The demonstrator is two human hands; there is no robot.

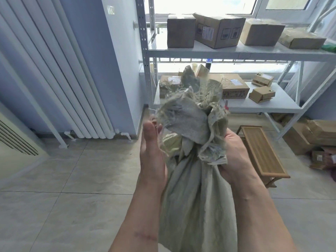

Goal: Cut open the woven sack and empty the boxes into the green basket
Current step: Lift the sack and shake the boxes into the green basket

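Note:
A grey-green woven sack [196, 202] hangs in front of me, held up off the floor. Its top is bunched and frayed, with loose threads sticking out. My left hand [151, 151] presses against the left side of the bunched top, fingers extended along the fabric. My right hand [236, 157] grips the right side of the gathered neck. Something pale yellow-green [171, 142] shows inside the folds between my hands. The sack's contents are hidden. No green basket is in view.
A white metal shelf rack [236, 51] stands ahead with several cardboard boxes [218, 30] on its upper and lower shelves. A low wooden bench [261, 151] sits on the tiled floor at right, with more cartons [309, 137] beyond. A white radiator [72, 79] lines the left wall.

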